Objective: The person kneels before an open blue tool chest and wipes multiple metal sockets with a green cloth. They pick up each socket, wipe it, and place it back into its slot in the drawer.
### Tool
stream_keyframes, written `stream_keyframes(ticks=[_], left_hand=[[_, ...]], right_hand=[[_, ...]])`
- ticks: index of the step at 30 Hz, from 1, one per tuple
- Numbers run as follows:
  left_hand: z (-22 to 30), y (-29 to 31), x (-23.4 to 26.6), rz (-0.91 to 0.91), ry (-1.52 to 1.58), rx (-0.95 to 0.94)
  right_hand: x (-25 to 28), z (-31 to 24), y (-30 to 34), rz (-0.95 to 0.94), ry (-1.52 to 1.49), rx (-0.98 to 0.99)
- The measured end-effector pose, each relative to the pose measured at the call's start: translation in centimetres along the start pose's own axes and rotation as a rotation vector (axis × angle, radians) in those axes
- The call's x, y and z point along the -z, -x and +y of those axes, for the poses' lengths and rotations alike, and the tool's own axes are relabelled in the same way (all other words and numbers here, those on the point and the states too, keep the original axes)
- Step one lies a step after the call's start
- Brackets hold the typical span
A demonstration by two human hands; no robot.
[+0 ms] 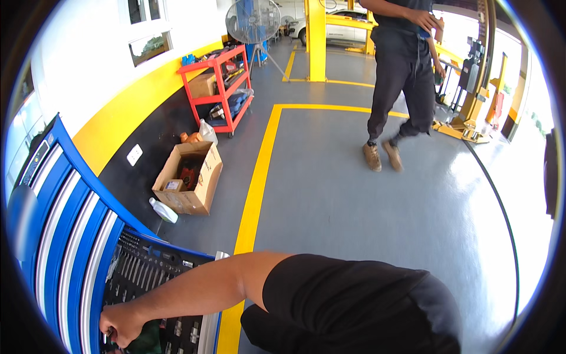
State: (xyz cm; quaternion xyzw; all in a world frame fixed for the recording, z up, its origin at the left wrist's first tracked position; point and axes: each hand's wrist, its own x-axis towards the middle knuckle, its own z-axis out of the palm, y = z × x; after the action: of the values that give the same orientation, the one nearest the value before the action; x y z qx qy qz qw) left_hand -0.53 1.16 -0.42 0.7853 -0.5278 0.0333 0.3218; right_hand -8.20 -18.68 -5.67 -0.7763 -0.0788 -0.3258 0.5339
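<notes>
My right arm reaches across to the lower left, over an open tool drawer (139, 243) of a blue tool cabinet (82, 203). In the drawer's dark tray lie rows of wrenches (141, 272) and silver sockets (178, 328). My right hand (122, 323) is closed at the left side of the drawer, close to the cabinet's drawer fronts. Something small and dark shows at its fingers, too hidden to name. Beside the hand lies a dark green cloth-like thing (148, 338). My left hand is not visible.
Beyond the cabinet stand an open cardboard box (207, 177), a white bottle (163, 210) and a red tool cart (219, 94). A fan (253, 22) is behind them. A person (404, 71) in dark clothes stands ahead, near a yellow vehicle lift (316, 44).
</notes>
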Motion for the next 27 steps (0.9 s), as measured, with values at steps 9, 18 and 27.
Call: stream_keyframes(ticks=[9,18,27], left_hand=[[-4.3,-0.2,-1.6,0.009,0.295,0.023],[-2.5,-1.7,-3.4,-0.117,0.715,-0.049],[-2.6,-0.2,-1.9,-0.046,0.867,0.059]], right_hand=[[0.5,0.5,-0.6,-0.097,0.201,0.025],[3.2,-4.0,1.7,-0.034,0.249,-0.081],[2.0,-4.3,0.9,-0.093,-0.066,-0.209]])
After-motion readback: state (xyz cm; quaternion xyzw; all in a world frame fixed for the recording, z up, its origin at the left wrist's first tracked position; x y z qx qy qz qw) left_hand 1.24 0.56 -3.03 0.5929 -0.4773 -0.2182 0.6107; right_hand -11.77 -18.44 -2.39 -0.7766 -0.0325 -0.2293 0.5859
